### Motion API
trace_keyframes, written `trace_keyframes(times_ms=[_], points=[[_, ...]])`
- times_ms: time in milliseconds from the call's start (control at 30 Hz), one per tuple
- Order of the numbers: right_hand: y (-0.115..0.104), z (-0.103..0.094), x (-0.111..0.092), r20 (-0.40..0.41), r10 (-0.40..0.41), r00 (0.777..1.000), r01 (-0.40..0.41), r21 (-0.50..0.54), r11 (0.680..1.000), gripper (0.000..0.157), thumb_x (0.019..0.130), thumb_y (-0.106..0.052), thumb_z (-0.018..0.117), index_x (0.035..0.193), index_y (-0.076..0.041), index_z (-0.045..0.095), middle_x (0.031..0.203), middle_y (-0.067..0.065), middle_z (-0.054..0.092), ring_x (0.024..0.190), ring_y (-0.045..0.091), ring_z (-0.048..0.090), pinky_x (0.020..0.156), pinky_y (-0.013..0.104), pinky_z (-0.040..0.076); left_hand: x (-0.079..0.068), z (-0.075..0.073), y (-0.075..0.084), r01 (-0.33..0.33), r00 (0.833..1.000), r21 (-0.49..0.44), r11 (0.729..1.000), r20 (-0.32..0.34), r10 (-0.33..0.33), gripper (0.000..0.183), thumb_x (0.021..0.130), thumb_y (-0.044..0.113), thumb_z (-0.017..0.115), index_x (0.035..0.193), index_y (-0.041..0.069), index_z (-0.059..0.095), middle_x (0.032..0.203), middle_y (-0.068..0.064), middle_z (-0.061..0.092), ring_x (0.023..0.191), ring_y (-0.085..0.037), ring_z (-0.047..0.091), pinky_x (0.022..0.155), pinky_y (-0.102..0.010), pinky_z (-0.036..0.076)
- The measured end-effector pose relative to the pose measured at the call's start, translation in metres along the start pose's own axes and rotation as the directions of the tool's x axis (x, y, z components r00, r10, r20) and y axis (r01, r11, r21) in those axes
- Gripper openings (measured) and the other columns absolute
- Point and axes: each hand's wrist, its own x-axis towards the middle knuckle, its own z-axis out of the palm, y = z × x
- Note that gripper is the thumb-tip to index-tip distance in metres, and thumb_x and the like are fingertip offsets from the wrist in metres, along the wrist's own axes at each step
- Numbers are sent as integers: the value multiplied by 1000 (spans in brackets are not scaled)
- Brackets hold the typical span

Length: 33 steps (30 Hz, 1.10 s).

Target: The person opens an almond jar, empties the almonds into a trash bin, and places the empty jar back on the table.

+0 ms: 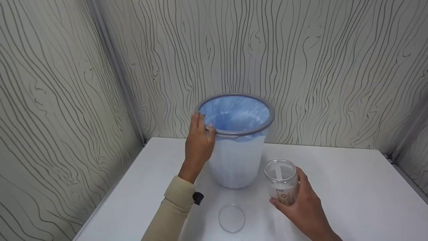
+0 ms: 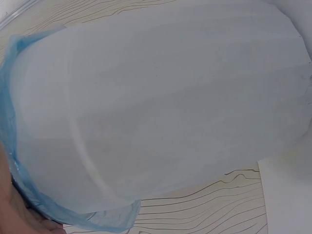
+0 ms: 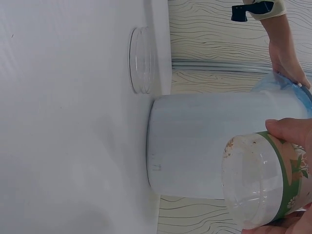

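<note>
A white trash bin (image 1: 235, 164) with a grey rim (image 1: 247, 132) and a blue liner bag (image 1: 234, 112) stands upright on the table. My left hand (image 1: 200, 144) grips the left side of its rim; the left wrist view shows the bin's white wall (image 2: 161, 107) and liner edge (image 2: 29, 170) close up. Held in my right hand (image 1: 306, 204), right of the bin, is a clear plastic jar (image 1: 282, 184) with its open mouth up. Its printed label (image 3: 292, 180) shows green, brown and flowers. A clear round lid (image 1: 231, 218) lies on the table between my arms.
The white table (image 1: 347, 187) extends to both sides of the bin. Wood-grain patterned walls (image 1: 284, 67) rise behind it and at the left. A dark strap or device (image 1: 198, 198) sits at my left sleeve's cuff.
</note>
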Motion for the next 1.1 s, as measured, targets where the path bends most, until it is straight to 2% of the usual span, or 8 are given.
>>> trace_keyframes(times_ms=[367, 733, 1100], points=[[2, 1, -3, 20, 23, 1000, -23, 21, 1000, 123, 68, -46, 94, 157, -6, 19, 142, 17, 48, 125, 40, 55, 98, 66, 45, 2, 1, 0, -18, 1000, -6, 1000, -16, 18, 53, 105, 30, 42, 147, -2, 46, 155, -19, 39, 149, -32, 31, 111, -46, 41], [4, 3, -11, 56, 72, 996, -72, -2, 997, 127, 67, -52, 92, 157, -3, 17, 143, 20, 49, 125, 41, 55, 99, 65, 44, -2, -1, -1, 13, 1000, -16, 1000, 13, -13, 55, 105, 32, 40, 150, -1, 43, 160, -18, 35, 151, -31, 28, 113, -46, 38], [7, 6, -15, 11, 24, 1000, -23, -13, 1000, 122, 66, -42, 96, 155, -4, 22, 140, 18, 51, 123, 39, 57, 98, 64, 46, -1, -2, 0, 1, 1000, -14, 1000, 3, -1, 53, 105, 29, 42, 148, -2, 45, 159, -19, 36, 151, -32, 28, 111, -48, 40]])
